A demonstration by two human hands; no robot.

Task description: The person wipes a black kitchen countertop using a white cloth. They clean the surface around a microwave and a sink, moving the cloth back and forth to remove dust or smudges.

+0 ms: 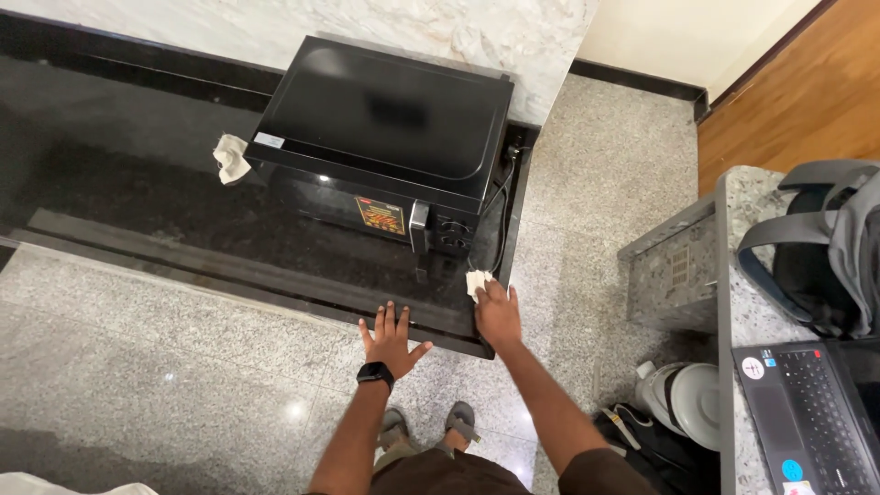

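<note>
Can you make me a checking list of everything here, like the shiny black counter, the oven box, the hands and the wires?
Surface: glossy black counter, reflective.
Job's things: small white cloth under the right hand; black microwave, door shut.
Clutter: crumpled white cloth left of the microwave.
Hands: left hand spread flat on the counter edge, wearing a watch; right hand pressing the cloth.
Cables: black cord beside the microwave.
Surroundings: speckled floor, backpack, laptop.

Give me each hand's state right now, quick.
Left hand: open, fingers spread, flat on the black counter edge, holding nothing.
Right hand: pressed on a small white cloth on the counter.
</note>
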